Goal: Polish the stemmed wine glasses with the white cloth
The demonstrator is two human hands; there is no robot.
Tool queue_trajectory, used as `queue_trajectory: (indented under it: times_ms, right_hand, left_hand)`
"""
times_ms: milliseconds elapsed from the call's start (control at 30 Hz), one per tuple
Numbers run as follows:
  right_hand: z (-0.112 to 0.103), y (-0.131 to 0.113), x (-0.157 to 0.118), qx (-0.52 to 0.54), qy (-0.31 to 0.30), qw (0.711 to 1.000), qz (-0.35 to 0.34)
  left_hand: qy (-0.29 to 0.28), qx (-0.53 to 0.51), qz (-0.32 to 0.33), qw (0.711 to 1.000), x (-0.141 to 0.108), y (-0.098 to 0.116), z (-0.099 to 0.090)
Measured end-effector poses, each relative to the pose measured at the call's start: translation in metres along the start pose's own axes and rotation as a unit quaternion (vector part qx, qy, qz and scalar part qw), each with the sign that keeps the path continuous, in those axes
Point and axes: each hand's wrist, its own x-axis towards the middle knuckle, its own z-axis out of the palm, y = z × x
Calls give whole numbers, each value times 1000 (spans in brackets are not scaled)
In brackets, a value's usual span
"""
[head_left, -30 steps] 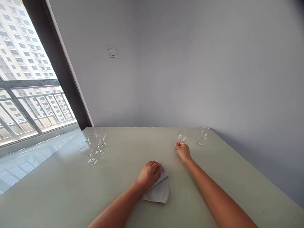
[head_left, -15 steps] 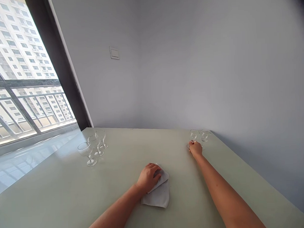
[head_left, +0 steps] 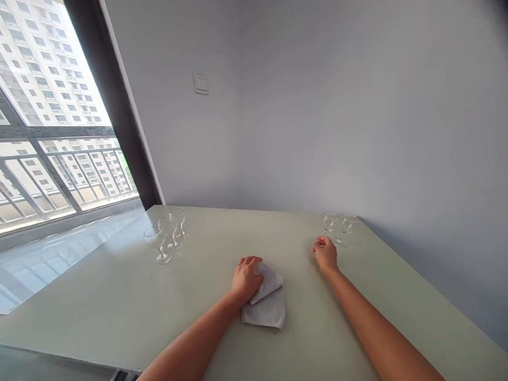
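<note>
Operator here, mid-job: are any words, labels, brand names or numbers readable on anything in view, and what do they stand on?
None readable: no legible text on the clear stemmed wine glasses, the grey folded cloth or the white wall switch plate; the distant apartment tower shows no legible signs.

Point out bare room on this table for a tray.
The widest free patch of tabletop lies left of the left hand, in front of the three stemmed glasses. A narrower strip runs between the folded grey cloth and the right hand. It is crowded among those glasses and at the two glasses beyond the right hand.
</note>
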Motion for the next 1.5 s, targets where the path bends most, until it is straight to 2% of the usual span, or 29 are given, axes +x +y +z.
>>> queue_trajectory:
  times_ms: [133,233,367,500,567,667,933,1067,1500]
  right_hand:
    - [17,-31,-48,1,-154,984,-85]
    - [30,-48,-83,-19,-234,963,-133]
    - [41,-55,-111,-28,-283,939,-195]
    - [40,-53,-118,124,-326,922,-166]
    - [37,-51,-118,182,-333,914,-145]
    - [35,-50,-118,208,-328,913,-124]
    - [38,-48,-118,170,-338,909,-175]
    - [40,-47,-116,167,-343,908,-174]
    - [40,-47,-114,184,-351,901,-176]
  left_hand:
    - [-7,19,-40,999,2,-3,-2]
    - [2,-24,-63,998,2,-6,-3]
    - [49,-130,-105,985,3,-10,-3]
    - [71,-177,-118,974,4,-13,-4]
    - [67,-176,-110,976,5,-13,-4]
    - [58,-171,-108,978,4,-12,-3]
    - [45,-142,-133,980,7,-9,-4]
    - [15,-113,-145,983,8,-9,-4]
    - [-3,-82,-131,988,10,-10,0]
